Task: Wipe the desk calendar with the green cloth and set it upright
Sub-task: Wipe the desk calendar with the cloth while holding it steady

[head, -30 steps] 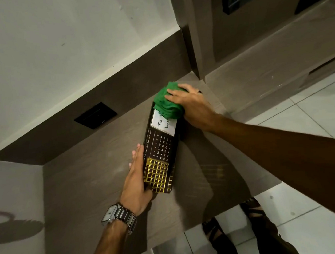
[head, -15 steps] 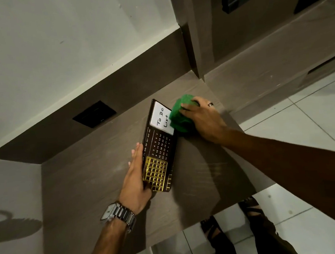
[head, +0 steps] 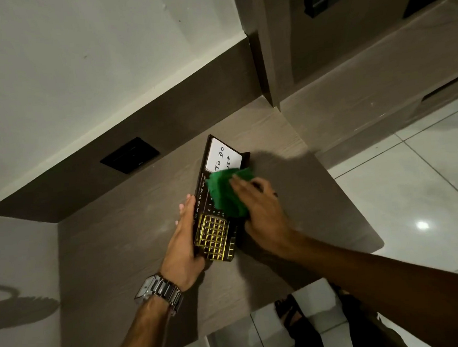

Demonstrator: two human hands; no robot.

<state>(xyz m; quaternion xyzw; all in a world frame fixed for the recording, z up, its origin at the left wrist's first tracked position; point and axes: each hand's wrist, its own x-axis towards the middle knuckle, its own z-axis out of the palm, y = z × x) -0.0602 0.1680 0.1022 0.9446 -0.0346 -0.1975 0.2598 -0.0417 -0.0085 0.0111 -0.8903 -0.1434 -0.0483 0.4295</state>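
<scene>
Desk calendar [head: 215, 211]: lying on the brown tabletop [head: 318, 194].
Left hand [head: 182, 243]: clasped on the calendar's near left edge.
Right hand [head: 261, 209]: pressing the bunched green cloth [head: 225, 194] onto its middle.

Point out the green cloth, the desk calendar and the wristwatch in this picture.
green cloth [head: 225, 195]: head view, middle of the bunched fabric.
desk calendar [head: 213, 235]: head view, gold grid on its near end.
wristwatch [head: 160, 292]: head view, metal band on the left wrist.

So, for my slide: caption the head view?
Right hand wipes desk calendar with green cloth; left hand steadies it.
</scene>
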